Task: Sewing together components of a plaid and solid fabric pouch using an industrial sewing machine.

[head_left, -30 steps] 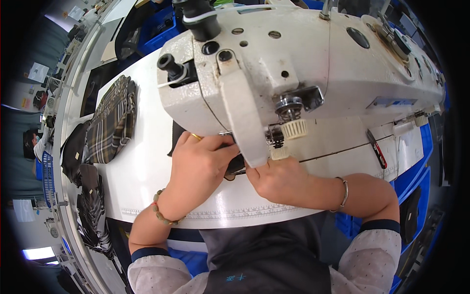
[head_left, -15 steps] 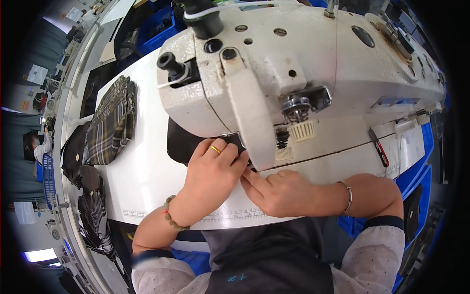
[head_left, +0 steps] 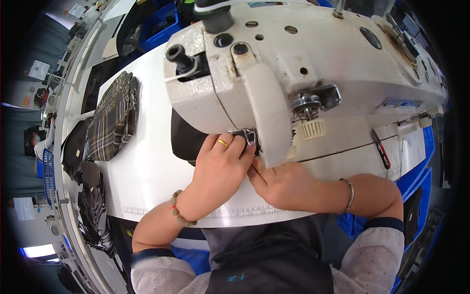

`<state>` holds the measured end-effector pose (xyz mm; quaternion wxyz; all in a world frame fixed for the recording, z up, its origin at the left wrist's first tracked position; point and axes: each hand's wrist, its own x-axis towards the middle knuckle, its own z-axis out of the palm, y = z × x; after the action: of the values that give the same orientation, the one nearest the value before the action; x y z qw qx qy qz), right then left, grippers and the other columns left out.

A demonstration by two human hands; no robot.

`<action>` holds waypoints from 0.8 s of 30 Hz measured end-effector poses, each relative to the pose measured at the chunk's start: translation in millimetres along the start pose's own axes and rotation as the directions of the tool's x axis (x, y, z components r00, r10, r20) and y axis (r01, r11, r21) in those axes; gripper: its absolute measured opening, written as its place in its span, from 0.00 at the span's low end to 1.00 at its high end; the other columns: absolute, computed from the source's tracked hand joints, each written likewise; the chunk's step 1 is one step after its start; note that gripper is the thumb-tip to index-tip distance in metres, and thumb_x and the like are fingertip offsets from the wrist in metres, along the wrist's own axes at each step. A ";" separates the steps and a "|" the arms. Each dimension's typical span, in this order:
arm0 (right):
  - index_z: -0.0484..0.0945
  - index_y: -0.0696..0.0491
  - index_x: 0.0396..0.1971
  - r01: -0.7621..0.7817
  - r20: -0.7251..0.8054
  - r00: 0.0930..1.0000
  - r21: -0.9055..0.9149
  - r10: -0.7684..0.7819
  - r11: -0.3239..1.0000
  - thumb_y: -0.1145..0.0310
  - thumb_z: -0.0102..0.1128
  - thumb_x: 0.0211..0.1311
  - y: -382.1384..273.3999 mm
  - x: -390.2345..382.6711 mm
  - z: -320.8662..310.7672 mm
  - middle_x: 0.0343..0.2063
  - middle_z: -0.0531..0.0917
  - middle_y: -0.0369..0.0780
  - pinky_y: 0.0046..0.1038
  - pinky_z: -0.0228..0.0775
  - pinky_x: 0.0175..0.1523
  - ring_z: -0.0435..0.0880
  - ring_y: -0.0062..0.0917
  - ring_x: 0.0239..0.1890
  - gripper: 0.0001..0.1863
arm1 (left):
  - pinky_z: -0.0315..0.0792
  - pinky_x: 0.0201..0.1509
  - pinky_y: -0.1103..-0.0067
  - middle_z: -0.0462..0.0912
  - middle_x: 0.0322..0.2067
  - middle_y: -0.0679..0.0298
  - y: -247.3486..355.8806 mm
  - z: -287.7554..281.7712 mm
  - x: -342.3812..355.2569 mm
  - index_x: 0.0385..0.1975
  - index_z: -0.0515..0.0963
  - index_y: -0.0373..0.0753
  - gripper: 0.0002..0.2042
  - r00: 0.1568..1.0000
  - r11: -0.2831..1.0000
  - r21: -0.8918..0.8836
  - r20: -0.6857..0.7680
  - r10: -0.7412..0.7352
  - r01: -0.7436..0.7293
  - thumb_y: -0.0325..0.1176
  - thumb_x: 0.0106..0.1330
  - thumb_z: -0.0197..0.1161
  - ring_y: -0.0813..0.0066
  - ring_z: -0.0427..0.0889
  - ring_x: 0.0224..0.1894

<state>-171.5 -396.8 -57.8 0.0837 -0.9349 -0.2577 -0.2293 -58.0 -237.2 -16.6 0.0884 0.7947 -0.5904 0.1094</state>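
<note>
A white sewing machine (head_left: 235,93) stands over the table, its needle area just beyond my fingertips. Under its head lies a black fabric piece (head_left: 186,137) with a rounded corner, partly covered by the machine and my fingers. My left hand (head_left: 220,171), wearing a gold ring, has its fingers bent and pressed together on the near edge of this piece, beside the presser foot. Close against it, my right hand (head_left: 286,183) is closed, thumb and forefinger pinching at the same edge. The machine's white guard hides part of those fingertips.
Folded plaid fabric pieces (head_left: 115,117) lie at the left, with dark fabric pieces (head_left: 93,196) nearer me. A red-and-black cutter (head_left: 380,149) rests on the right of the white table (head_left: 147,183). Blue bins (head_left: 418,191) stand beyond the right edge.
The machine and table have shifted slightly rightward in view. Both my hands have moved slightly right as well, staying at the fabric's edge; the left fingers now sit closer to the presser foot.
</note>
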 end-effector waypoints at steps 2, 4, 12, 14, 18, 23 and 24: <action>0.82 0.67 0.42 -0.022 -0.020 1.000 -0.002 0.022 1.000 0.71 0.59 0.51 4.0 4.8 1.4 0.35 0.85 0.53 0.24 0.69 0.16 0.77 0.21 0.13 0.19 | 0.72 0.43 0.72 0.80 0.33 0.68 -5.0 4.6 4.5 0.41 0.86 0.40 0.15 1.000 0.999 0.037 -0.017 0.007 -0.007 0.30 0.51 0.65 0.68 0.81 0.39; 0.81 0.68 0.43 -0.045 -0.040 0.998 -0.003 0.045 0.999 0.71 0.59 0.51 8.3 8.3 3.8 0.31 0.86 0.50 0.24 0.68 0.16 0.76 0.21 0.13 0.20 | 0.71 0.48 0.71 0.80 0.34 0.67 -11.4 13.3 1.7 0.39 0.86 0.40 0.14 1.000 0.999 0.032 -0.011 -0.005 0.006 0.30 0.52 0.64 0.68 0.80 0.41; 0.77 0.70 0.50 -0.075 0.096 0.993 0.049 0.070 0.996 0.71 0.58 0.51 14.0 7.4 2.5 0.25 0.86 0.45 0.24 0.67 0.16 0.77 0.21 0.13 0.25 | 0.77 0.38 0.69 0.83 0.26 0.62 -32.3 6.0 10.3 0.36 0.87 0.42 0.13 0.993 0.996 -0.046 0.097 -0.074 0.078 0.28 0.49 0.64 0.62 0.84 0.34; 0.80 0.63 0.50 -0.089 0.058 0.995 0.052 0.086 0.995 0.72 0.59 0.52 11.3 7.6 2.2 0.28 0.85 0.44 0.26 0.67 0.16 0.78 0.22 0.16 0.23 | 0.76 0.31 0.69 0.80 0.20 0.61 -39.3 15.1 7.1 0.35 0.88 0.43 0.15 0.998 0.986 -0.153 -0.012 -0.065 0.062 0.26 0.46 0.65 0.59 0.82 0.25; 0.82 0.57 0.49 -0.130 0.055 0.990 0.015 0.129 0.991 0.72 0.61 0.53 9.0 7.5 8.4 0.37 0.85 0.44 0.29 0.75 0.25 0.84 0.27 0.30 0.21 | 0.76 0.31 0.69 0.81 0.21 0.61 -44.4 20.7 5.9 0.34 0.88 0.44 0.15 0.995 0.978 -0.199 -0.066 -0.070 0.056 0.25 0.44 0.67 0.59 0.82 0.25; 0.82 0.60 0.47 -0.098 0.013 0.995 0.087 0.098 0.991 0.71 0.59 0.54 11.4 5.3 15.0 0.47 0.84 0.50 0.27 0.77 0.29 0.85 0.28 0.32 0.19 | 0.75 0.26 0.71 0.83 0.20 0.61 -39.7 33.2 5.5 0.29 0.89 0.43 0.08 0.957 0.915 -0.370 -0.171 -0.233 0.157 0.29 0.48 0.72 0.61 0.82 0.22; 0.81 0.62 0.47 -0.070 -0.009 0.997 0.110 0.072 0.991 0.71 0.58 0.54 12.7 5.4 15.1 0.51 0.83 0.55 0.23 0.74 0.21 0.85 0.23 0.22 0.20 | 0.75 0.26 0.71 0.83 0.20 0.61 -38.1 32.4 7.0 0.29 0.89 0.43 0.08 0.956 0.915 -0.369 -0.171 -0.237 0.161 0.29 0.48 0.72 0.61 0.82 0.22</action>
<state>-154.9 -401.1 -69.1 0.1445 -0.9359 -0.2359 -0.2179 -17.3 -241.4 -46.2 0.3021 0.8060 -0.5032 0.0769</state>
